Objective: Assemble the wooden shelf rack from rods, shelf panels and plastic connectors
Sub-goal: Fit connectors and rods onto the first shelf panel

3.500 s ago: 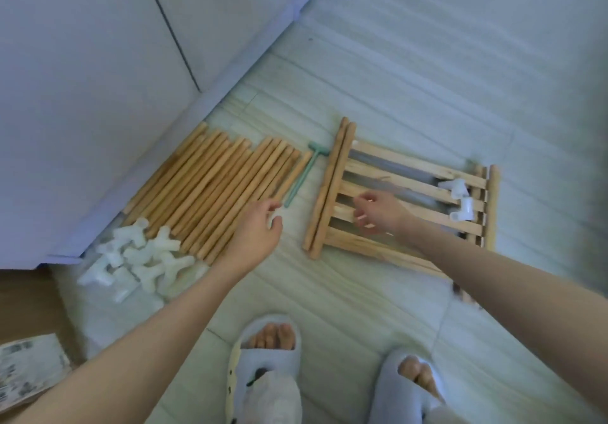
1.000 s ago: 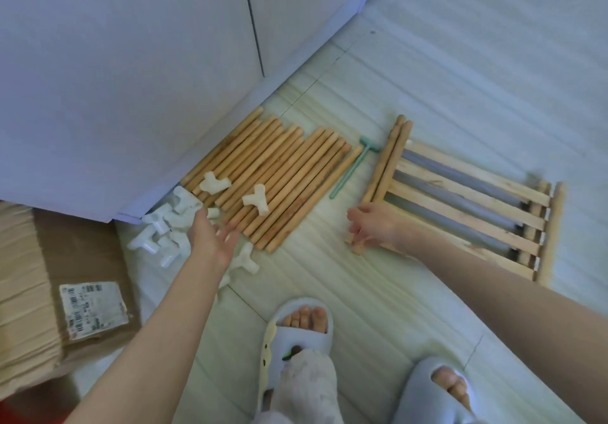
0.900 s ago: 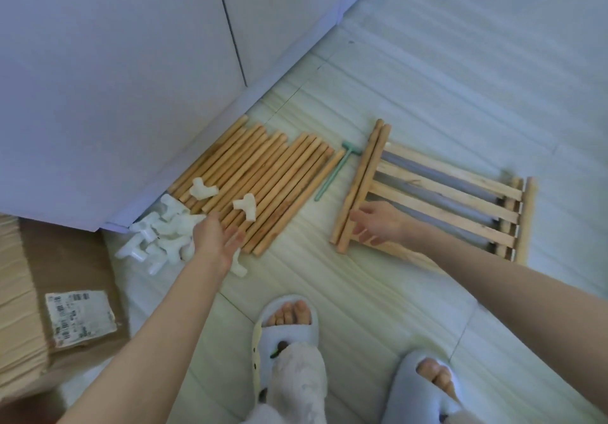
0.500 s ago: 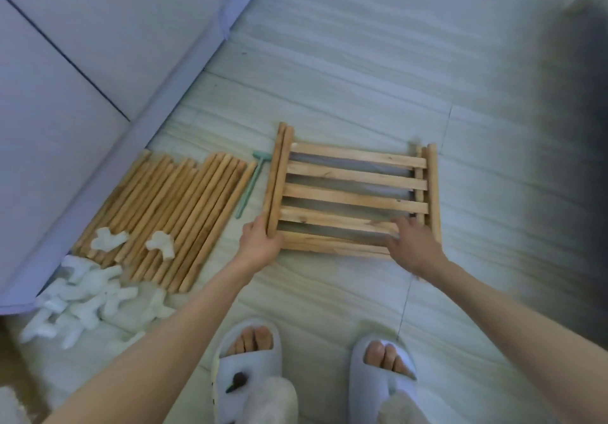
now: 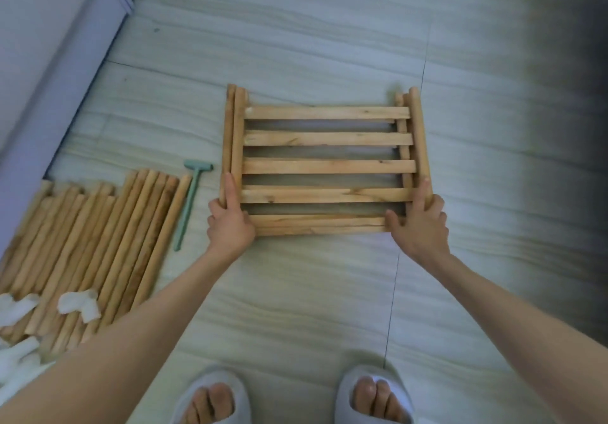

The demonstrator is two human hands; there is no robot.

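Observation:
A stack of slatted wooden shelf panels (image 5: 325, 165) lies flat on the floor in front of me, slats running left to right. My left hand (image 5: 230, 221) grips its near left corner, with the forefinger stretched along the left end rail. My right hand (image 5: 419, 223) grips the near right corner, forefinger laid along the right end rail. A row of wooden rods (image 5: 98, 242) lies side by side at the left. White plastic connectors (image 5: 79, 303) rest on the rods' near ends, and more sit at the frame's lower left edge.
A pale green plastic mallet (image 5: 190, 203) lies between the rods and the panels. A white cabinet base (image 5: 49, 62) runs along the upper left. My two feet in grey slippers (image 5: 210, 397) stand at the bottom edge. The floor is pale tile.
My left hand left the connector pile and took the panels' near left corner. My right hand shifted to the near right corner. The panel stack was turned square to me.

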